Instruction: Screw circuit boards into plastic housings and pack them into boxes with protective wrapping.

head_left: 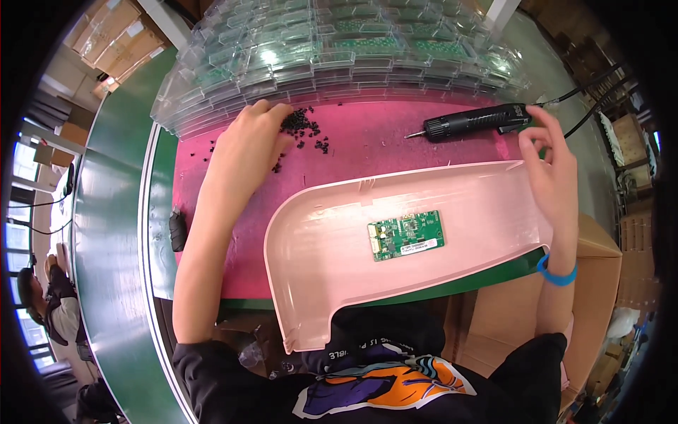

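Note:
A pink curved plastic shell point(332, 261) lies on the magenta mat point(367, 141) in front of me. A small green circuit board point(405, 235) sits inside the shell. My left hand point(248, 138) reaches to a pile of small black screws point(305, 127) at the mat's far side, fingers curled into the pile. My right hand point(547, 166) rests on the shell's far right rim, fingers spread. Just beyond it lies a black electric screwdriver point(474, 121), tip pointing left, untouched.
Stacks of clear plastic trays point(339, 56) holding green boards stand along the far edge. A green conveyor belt point(106, 233) runs down the left. Another person point(49, 297) sits at far left. Cardboard boxes point(600, 283) stand at the right, cables point(586, 92) trail from the screwdriver.

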A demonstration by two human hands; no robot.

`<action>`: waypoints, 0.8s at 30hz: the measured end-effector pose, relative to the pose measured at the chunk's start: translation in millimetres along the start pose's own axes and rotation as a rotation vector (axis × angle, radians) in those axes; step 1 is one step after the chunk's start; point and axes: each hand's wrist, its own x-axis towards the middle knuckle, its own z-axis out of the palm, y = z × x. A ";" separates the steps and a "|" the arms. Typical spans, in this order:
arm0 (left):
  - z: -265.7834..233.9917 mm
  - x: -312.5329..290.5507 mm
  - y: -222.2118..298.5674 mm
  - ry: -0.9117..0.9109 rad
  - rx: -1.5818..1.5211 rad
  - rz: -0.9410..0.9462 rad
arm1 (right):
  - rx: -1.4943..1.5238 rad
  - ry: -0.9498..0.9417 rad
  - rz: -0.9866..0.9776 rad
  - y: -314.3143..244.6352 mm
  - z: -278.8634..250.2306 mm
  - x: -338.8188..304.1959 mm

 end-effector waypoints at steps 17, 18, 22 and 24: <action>30.2 11.1 -22.8 0.089 -0.060 0.073 | 0.926 0.529 -0.409 -34.3 66.2 56.9; 28.7 13.0 -21.4 0.089 -0.064 0.083 | 0.920 0.538 -0.408 -41.7 67.4 56.0; 16.0 13.3 -16.8 0.139 -0.164 0.005 | 1.045 0.059 -0.191 -44.1 79.8 53.6; 12.1 12.0 -12.8 0.150 -0.248 -0.037 | 1.259 -0.109 -0.127 -40.6 85.6 54.5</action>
